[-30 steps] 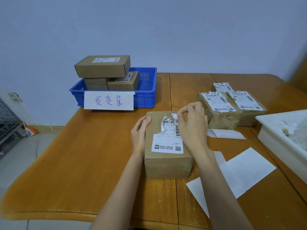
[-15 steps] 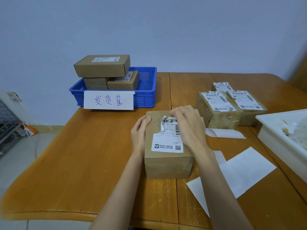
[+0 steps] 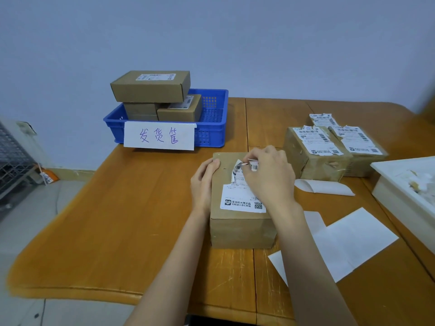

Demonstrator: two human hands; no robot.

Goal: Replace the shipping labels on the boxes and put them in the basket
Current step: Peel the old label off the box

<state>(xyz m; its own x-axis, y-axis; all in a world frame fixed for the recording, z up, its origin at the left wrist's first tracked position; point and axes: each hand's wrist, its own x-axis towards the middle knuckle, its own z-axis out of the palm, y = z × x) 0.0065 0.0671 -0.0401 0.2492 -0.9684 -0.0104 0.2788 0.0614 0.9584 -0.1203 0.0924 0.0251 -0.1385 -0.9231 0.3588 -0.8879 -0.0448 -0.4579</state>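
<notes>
Since a moment ago, the right hand (image 3: 268,177) has lifted slightly and now pinches a torn strip of the shipping label (image 3: 243,200) between thumb and fingers (image 3: 255,156), peeling it off the box (image 3: 242,229). White backing sheets (image 3: 350,241) lie nearest on the worktop (image 3: 117,220), right of the box. The left hand (image 3: 204,182) holds the box's left edge, fingers curled against it. The label's lower part stays stuck, showing a QR code and Chinese print too small to read surely. Farther right sit two labelled parcels (image 3: 317,154) and a white tray (image 3: 404,191). Farthest, the blue basket (image 3: 211,130) holds stacked boxes (image 3: 150,89) and bears a handwritten sign (image 3: 159,135) reading 发货筐.
</notes>
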